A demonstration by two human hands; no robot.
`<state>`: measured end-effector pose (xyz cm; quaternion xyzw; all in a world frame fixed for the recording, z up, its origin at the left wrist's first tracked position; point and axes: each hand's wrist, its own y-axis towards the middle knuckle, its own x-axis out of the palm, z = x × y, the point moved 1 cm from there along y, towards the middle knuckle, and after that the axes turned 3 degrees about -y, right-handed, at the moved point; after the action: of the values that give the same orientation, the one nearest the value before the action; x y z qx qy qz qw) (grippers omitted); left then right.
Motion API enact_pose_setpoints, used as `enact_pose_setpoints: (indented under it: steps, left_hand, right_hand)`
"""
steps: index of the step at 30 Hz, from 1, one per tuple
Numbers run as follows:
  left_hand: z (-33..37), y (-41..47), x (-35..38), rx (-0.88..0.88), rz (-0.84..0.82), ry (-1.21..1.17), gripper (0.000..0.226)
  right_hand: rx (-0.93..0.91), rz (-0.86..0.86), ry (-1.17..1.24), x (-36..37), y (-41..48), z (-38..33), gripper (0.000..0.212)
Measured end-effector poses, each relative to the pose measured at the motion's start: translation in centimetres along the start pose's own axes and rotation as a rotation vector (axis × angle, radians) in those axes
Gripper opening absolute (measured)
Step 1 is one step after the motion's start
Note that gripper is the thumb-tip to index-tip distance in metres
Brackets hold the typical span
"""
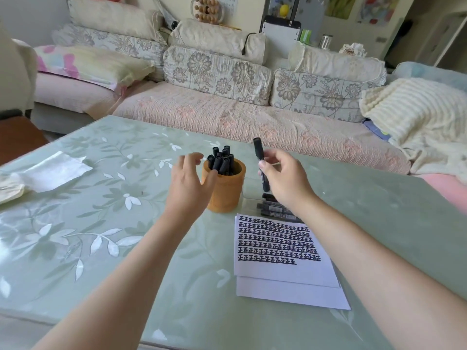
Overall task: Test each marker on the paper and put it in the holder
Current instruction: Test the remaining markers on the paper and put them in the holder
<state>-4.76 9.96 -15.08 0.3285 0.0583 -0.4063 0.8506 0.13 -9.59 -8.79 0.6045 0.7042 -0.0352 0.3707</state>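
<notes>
1. Head view: the right hand (283, 178) pinches a slim black plastic marker (258, 150) between thumb and fingers. The marker is near upright, just right of the holder's mouth and not yet inside.
2. The left hand (192, 183) holds nothing. Its fingers are relaxed and spread beside the orange-brown cylindrical holder (225, 195), and the thumb seems to touch its wall.
3. Progress looks well along. A cluster of black markers (222, 160) stands in the holder, and the white paper sheet (285, 271) carries many rows of thick black test marks, the last row short.
4. A pile of black markers (275, 210) lies at the paper's far edge, partly hidden by the wrist. These are probably untested.
5. The holder looks matte, perhaps wood or clay. The paper lies flat on a second sheet (290, 291), on a glossy pale green table cover (101, 223) with a white leaf pattern.
</notes>
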Motion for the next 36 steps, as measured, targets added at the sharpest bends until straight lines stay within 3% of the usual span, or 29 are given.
enact_pose_setpoints:
  steps: [3,10,14,20,25,32,36]
  left_hand:
    - [-0.1,0.9,0.4,-0.021,-0.024,-0.017,0.040]
    - [0.0,2.3,1.5,-0.042,-0.005,-0.052,0.026]
    - [0.3,2.6,2.0,-0.061,0.028,-0.089,0.028]
    - [1.2,2.7,2.4,-0.107,-0.061,-0.129,0.037]
    - [1.6,2.8,2.4,-0.032,-0.129,-0.146,0.039]
    - [1.5,3.0,2.7,0.017,-0.052,-0.097,0.039]
    - [2.6,2.7,2.8,0.167,-0.085,-0.008,0.040]
  right_hand:
    - [-0.019,0.066,0.043,0.8,3.5,-1.5,0.005]
    - [0.018,-0.106,-0.135,3.6,5.3,-1.0,0.009]
    - [0.043,-0.125,-0.168,4.1,4.8,-0.3,0.012]
    - [0.052,-0.199,-0.359,3.7,4.3,-0.5,0.018]
    - [0.037,-0.286,-0.411,3.0,4.6,-0.2,0.015]
    - [-0.083,-0.367,-0.381,1.9,4.0,1.2,0.018]
    - [0.021,-0.409,-0.513,-1.0,3.3,3.3,0.023]
